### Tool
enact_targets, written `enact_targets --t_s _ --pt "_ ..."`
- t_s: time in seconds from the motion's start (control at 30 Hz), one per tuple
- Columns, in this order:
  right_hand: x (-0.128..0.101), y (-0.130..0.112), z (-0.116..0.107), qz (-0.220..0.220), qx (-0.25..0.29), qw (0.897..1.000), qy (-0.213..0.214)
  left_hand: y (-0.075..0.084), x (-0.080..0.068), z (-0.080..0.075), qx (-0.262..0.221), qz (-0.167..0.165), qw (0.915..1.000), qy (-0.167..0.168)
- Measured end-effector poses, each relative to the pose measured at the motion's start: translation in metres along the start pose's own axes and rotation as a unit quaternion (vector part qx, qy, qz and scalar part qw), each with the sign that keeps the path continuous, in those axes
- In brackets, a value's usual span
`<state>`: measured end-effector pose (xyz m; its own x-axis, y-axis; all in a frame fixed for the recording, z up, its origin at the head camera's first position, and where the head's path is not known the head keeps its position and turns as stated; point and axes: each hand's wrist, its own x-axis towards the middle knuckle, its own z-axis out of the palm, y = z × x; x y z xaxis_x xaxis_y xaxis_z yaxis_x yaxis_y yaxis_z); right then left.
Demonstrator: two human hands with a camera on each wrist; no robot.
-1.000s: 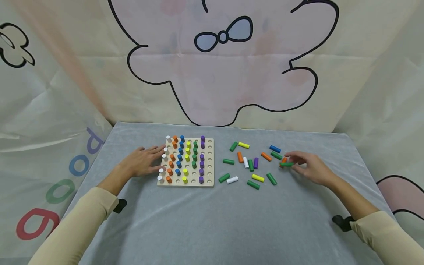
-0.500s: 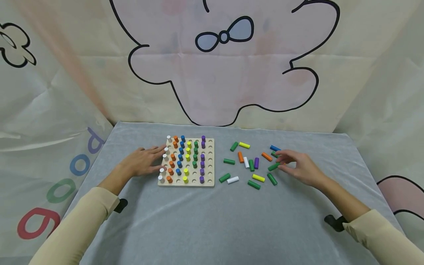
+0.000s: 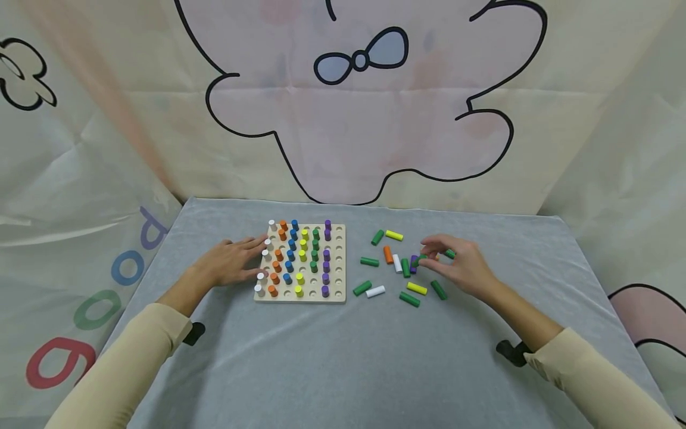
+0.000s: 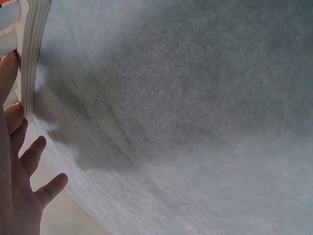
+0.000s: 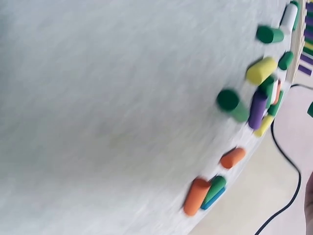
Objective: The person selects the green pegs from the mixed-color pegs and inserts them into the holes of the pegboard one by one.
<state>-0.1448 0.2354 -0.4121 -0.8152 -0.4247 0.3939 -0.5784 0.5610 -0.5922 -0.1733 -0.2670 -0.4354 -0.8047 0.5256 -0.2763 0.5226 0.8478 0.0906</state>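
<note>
A wooden pegboard point(image 3: 338, 262) lies on the grey tablecloth with rows of white, orange, blue, yellow, green and purple pegs standing in it. My left hand point(image 3: 231, 262) lies flat on the cloth, fingers straight, its fingertips against the board's left edge point(image 4: 32, 54). My right hand point(image 3: 429, 255) hovers low over the loose pegs right of the board and pinches a green peg point(image 3: 420, 260) between thumb and fingers. Just left of it lie a purple peg point(image 3: 413, 264), a green peg point(image 3: 405, 268) and a white peg point(image 3: 397, 263).
Several more loose pegs are scattered right of the board, among them a yellow one point(image 3: 393, 235), an orange one point(image 3: 388, 255) and green ones point(image 3: 409, 299). Printed cloth walls enclose the grey table point(image 3: 343, 357) at the back and both sides.
My right hand has carried the green peg leftward, from the right end of the scattered pegs to their middle. The left hand and the board have stayed put.
</note>
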Motion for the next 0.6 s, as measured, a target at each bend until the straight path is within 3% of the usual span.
enact_targets --t_s 0.3,0.6 --pt "0.014 -0.015 0.031 -0.061 0.018 0.998 0.026 -0.002 0.0 0.0 -0.006 0.0 1.0 0.001" --pt "0.018 -0.026 0.058 -0.103 0.041 0.994 0.019 0.0 0.0 -0.002 -0.005 -0.004 1.0 -0.005"
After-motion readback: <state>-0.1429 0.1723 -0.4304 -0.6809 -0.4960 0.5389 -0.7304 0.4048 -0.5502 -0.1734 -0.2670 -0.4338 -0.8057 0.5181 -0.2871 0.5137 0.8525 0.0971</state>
